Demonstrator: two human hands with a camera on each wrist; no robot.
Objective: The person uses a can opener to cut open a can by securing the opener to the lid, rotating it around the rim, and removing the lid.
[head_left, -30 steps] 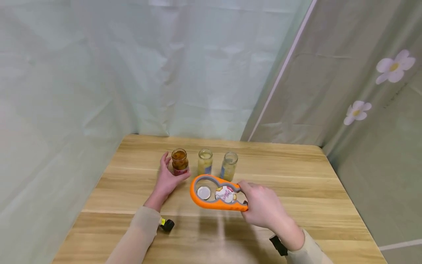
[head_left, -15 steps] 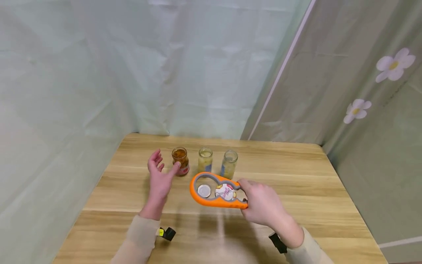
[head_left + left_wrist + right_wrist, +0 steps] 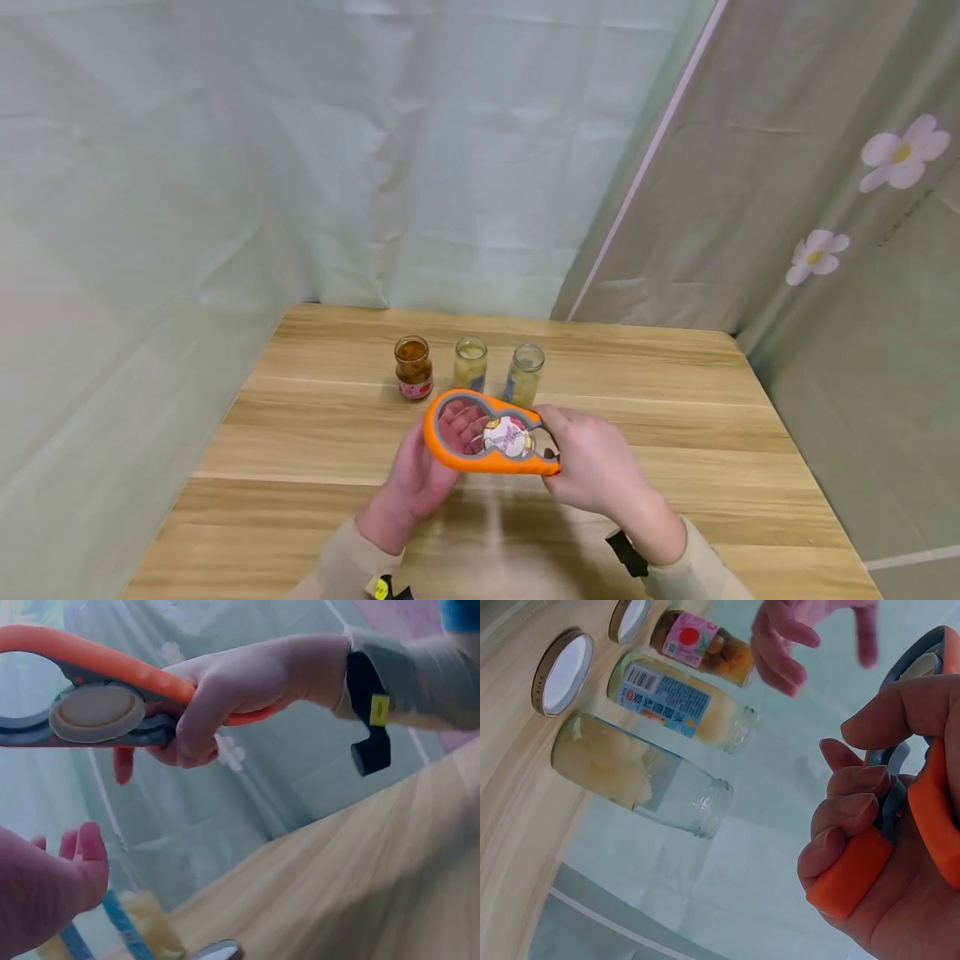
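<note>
My right hand (image 3: 600,458) grips the handles of an orange and grey jar opener (image 3: 487,462), held above the table. A printed white jar lid (image 3: 506,437) sits in its middle opening; the lid's pale underside (image 3: 97,712) shows in the left wrist view. My left hand (image 3: 420,475) is palm up beneath the opener's wide end, fingers loosely bent and holding nothing. Its fingers show through the largest hole. In the left wrist view the left hand (image 3: 45,892) is apart from the opener. Behind stand an uncapped jar of brown fruit (image 3: 413,367) and two uncapped jars of pale fruit.
The pale-fruit jars, a middle jar (image 3: 470,367) and a right jar (image 3: 523,375), stand in line with the brown one on the wooden table (image 3: 675,392). Two removed lids, one larger lid (image 3: 562,671) and another lid (image 3: 630,619), lie before them. Curtains (image 3: 480,167) hang behind.
My left hand has left the brown-fruit jar, drawn back and moved right under the jar opener. The right hand keeps its grip on the opener with barely any movement.
</note>
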